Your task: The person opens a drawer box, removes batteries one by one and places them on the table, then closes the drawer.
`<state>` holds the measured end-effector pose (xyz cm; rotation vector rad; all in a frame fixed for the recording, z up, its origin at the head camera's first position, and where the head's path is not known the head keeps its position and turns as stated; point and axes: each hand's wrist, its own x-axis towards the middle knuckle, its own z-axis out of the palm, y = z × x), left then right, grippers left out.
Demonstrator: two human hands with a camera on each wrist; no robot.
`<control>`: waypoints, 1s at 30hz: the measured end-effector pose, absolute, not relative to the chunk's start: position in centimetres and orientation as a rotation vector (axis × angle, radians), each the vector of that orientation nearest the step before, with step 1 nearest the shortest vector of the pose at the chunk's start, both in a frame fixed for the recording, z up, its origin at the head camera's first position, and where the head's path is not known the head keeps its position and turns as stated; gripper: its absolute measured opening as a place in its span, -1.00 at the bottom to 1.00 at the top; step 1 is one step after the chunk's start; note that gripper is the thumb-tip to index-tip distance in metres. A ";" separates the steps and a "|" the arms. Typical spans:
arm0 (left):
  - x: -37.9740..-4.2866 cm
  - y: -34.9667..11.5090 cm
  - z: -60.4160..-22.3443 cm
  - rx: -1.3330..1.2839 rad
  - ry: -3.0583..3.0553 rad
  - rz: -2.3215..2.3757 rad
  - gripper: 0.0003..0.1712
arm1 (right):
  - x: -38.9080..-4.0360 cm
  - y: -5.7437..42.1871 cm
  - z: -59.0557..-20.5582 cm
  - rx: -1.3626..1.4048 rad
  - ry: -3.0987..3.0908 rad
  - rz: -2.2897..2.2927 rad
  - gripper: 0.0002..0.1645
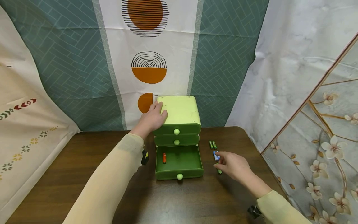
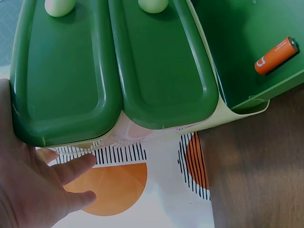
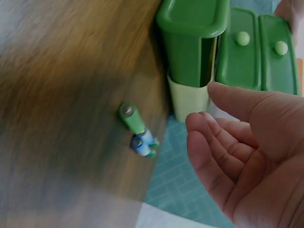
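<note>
A small green drawer box (image 1: 181, 109) stands on the table with its bottom drawer (image 1: 190, 158) pulled out and the upper two closed. Inside that drawer, toward its left, lies an orange battery (image 1: 164, 158), also visible in the left wrist view (image 2: 276, 55). My left hand (image 1: 153, 117) rests on the box's top left edge, fingers spread along its side. To the right of the box, my right hand (image 1: 233, 165) hovers by the batteries, its thumb and fingers apart with nothing between them. Near its fingertips are a green battery (image 1: 219, 171) and blue batteries (image 1: 215, 156), partly hidden by the hand.
Two more green batteries (image 1: 212, 144) lie side by side farther back on the brown table (image 1: 179, 202). A patterned cloth (image 1: 229, 62) hangs directly behind the box. Other cloths hang along the left and right sides.
</note>
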<state>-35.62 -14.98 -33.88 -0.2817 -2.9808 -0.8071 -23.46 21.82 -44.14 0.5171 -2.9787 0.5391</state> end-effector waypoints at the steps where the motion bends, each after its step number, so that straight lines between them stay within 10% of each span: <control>1: -35.6 -15.0 -33.9 -0.282 -2.981 -0.808 -0.16 | -23.3 21.6 -43.9 0.525 -2.960 0.542 -0.41; 30: -35.2 -14.9 -34.0 -0.268 -2.978 -0.804 -0.15 | -22.3 16.8 -41.8 0.609 -2.788 0.642 -0.52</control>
